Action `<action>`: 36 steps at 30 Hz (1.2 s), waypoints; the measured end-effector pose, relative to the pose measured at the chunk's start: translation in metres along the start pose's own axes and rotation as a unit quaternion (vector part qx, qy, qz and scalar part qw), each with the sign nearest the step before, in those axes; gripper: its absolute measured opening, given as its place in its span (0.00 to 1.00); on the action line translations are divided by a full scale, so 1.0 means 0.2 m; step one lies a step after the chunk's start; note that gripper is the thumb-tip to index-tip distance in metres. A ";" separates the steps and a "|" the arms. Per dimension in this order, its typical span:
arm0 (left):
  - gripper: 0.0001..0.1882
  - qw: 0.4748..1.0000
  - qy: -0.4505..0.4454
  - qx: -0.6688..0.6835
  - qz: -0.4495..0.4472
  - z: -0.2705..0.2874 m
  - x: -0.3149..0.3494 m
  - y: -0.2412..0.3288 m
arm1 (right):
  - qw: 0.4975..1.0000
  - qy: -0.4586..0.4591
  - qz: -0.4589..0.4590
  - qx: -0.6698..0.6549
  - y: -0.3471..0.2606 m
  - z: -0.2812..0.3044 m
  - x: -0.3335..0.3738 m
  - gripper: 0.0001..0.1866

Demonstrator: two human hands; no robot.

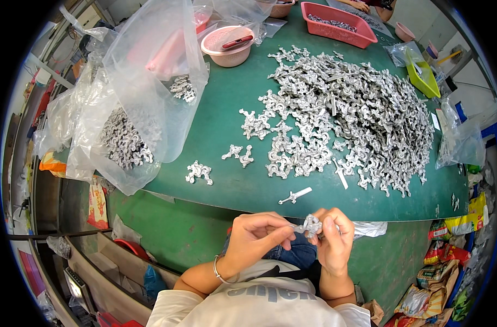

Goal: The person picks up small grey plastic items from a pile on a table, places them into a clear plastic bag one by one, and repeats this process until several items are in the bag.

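In front of my body, just off the table's near edge, a small silver-grey metal casting (312,223) is held between both hands. The fingertips of my left hand (257,235) pinch its left end. My right hand (336,240) grips the other side, its fingers partly covering the piece. Beyond my hands, a large heap of similar metal castings (363,120) covers the right half of the green table (215,136). Closer to me lie a sword-shaped metal piece (296,195), a small cluster of castings (199,173) and two loose castings (238,154).
Clear plastic bags (145,109) holding castings stand at the table's left. Behind are a pink basket (226,48) with a red-handled tool (238,42) across its rim and a pink tray (338,24). A yellow-green bin (422,76) sits far right. Another person's hand (361,6) shows at the far end.
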State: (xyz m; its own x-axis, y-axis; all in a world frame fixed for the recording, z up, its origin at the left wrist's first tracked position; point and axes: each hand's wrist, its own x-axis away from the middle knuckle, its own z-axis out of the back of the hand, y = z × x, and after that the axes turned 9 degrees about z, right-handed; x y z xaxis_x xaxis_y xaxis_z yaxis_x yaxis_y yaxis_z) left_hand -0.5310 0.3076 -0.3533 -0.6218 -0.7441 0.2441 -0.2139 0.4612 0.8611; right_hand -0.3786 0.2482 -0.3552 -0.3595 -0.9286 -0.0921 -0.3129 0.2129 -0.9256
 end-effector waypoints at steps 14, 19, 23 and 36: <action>0.06 0.999 -0.019 0.035 0.034 0.01 -0.01 -0.03 | 0.998 -0.005 0.025 -0.054 0.02 0.01 0.00 0.13; 0.05 0.998 0.002 0.033 0.051 -0.01 -0.01 -0.03 | 0.997 0.018 0.056 -0.054 0.02 -0.01 0.01 0.12; 0.06 0.997 -0.044 0.043 0.051 0.01 -0.01 -0.04 | 0.998 0.037 0.041 -0.012 0.01 0.00 0.02 0.10; 0.12 0.993 -0.035 -0.065 -0.091 -0.05 -0.01 -0.05 | 0.865 -0.031 0.377 0.331 -0.02 0.00 0.01 0.08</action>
State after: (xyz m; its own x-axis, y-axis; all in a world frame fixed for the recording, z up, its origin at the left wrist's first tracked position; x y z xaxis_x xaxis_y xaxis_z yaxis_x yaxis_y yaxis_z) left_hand -0.5201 0.2995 -0.3575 -0.6338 -0.7718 0.0512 -0.2312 0.2521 0.9397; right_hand -0.3776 0.2463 -0.3517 -0.1883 -0.6202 -0.7615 0.5685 0.5635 -0.5995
